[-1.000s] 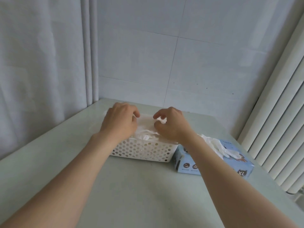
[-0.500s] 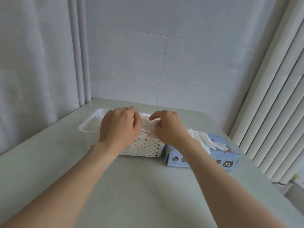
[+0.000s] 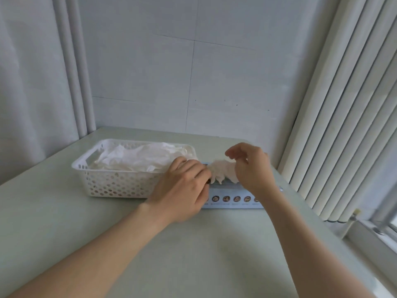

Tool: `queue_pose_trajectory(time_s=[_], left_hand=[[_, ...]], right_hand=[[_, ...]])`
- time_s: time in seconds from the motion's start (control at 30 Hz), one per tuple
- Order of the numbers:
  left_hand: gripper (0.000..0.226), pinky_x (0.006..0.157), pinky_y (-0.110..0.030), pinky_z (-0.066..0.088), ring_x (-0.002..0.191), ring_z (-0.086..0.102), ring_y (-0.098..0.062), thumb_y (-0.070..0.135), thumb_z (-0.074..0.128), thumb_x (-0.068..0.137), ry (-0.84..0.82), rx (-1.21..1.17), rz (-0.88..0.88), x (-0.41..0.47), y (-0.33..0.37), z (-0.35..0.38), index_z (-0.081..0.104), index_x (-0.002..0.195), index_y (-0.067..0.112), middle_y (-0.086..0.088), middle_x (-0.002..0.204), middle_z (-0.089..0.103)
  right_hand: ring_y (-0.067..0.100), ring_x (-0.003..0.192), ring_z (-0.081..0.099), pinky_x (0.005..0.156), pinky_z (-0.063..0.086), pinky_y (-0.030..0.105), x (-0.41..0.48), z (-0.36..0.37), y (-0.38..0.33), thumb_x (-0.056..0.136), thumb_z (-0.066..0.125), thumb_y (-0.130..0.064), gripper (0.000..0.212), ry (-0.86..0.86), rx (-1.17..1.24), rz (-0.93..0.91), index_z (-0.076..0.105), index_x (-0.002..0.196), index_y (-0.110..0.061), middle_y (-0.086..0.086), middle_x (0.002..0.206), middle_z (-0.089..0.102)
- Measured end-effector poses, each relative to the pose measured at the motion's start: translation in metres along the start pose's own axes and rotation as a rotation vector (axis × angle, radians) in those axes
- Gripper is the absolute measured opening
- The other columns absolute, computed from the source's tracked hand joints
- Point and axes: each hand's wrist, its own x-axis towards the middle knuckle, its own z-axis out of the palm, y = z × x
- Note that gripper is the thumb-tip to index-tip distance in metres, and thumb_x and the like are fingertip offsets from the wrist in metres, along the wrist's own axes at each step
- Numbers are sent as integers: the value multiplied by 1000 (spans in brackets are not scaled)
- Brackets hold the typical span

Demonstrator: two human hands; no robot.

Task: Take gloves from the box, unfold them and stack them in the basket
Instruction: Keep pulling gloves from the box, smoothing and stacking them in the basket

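Holes dot the walls of the white basket (image 3: 116, 181) at left, which holds a loose heap of white gloves (image 3: 139, 158). Just right of it sits the pale blue box (image 3: 232, 200), a glove tuft (image 3: 222, 172) rising from its top. Both stand on a pale green table (image 3: 193, 254) in a corner: curtain (image 3: 32, 82) left, tiled wall far, vertical blinds (image 3: 343, 125) right. The tuft is white and crumpled, its fingers dangling. The left hand (image 3: 184, 190) lies over the box's left end, fingertips at the tuft; whether they pinch it cannot be told. Close by, the right hand (image 3: 251, 166) curls its lower fingers round the tuft's right side.
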Motion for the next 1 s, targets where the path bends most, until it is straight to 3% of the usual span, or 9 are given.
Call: queue_pose_trajectory(time_s=[0.1,0.2,0.37,0.47,0.57,0.73,0.8,0.9,1.0], left_hand=[[25,107,-41,39,111,62,-19,27,48,100,-13,18,-26,0,0,2,71,106,18,5,107,70],[24,109,-41,37,115,61,-20,27,49,100,-17,26,-32,-1,2,4,70,107,18,5,109,70],[49,115,-48,35,128,54,-25,26,52,98,-75,40,-49,-7,9,3,52,147,21,5,121,69],[45,116,-50,32,131,51,-27,32,45,99,-125,79,-59,-6,12,5,54,144,28,5,124,66],[39,116,-51,29,133,50,-28,37,44,100,-152,120,-71,-6,13,8,62,134,28,4,124,65],[37,115,-51,31,132,51,-29,37,49,98,-126,135,-68,-7,15,9,65,129,25,4,122,66],[36,115,-52,31,132,51,-29,37,50,97,-123,136,-66,-7,16,9,65,128,24,3,122,65],[36,115,-52,30,132,51,-30,37,50,97,-119,137,-67,-7,16,10,67,126,23,2,124,66],[38,115,-53,31,133,52,-29,37,48,97,-112,131,-69,-7,16,10,68,125,22,3,124,67]], right_hand=[[3,103,66,82,56,22,-10,-13,16,91,61,-10,35,-121,82,4,74,116,-30,-11,109,71],[8,92,69,60,57,19,-13,-10,24,88,78,-31,39,-295,72,3,70,125,-39,-10,112,69],[3,72,69,44,49,15,-11,-3,24,100,71,-28,13,-189,1,-69,83,105,-26,-15,92,77],[1,68,68,50,51,16,-11,-6,25,104,65,-23,18,-181,-21,-94,83,102,-22,-18,85,76],[13,65,67,41,49,21,-8,-3,27,105,61,-22,19,-102,-49,-16,77,97,-17,-11,81,70],[12,90,67,55,55,27,-10,-1,24,101,62,-34,16,-112,-35,21,67,110,-22,-9,98,69],[4,80,64,51,48,15,-12,-2,21,96,69,-34,21,-163,-47,10,68,115,-24,-12,95,68],[-1,57,61,44,42,12,-13,0,18,98,69,-23,12,-107,-45,-19,80,102,-19,-16,77,69],[-1,68,61,65,41,2,-12,-3,15,102,68,-22,16,64,-18,-34,83,101,-19,-13,86,77]])
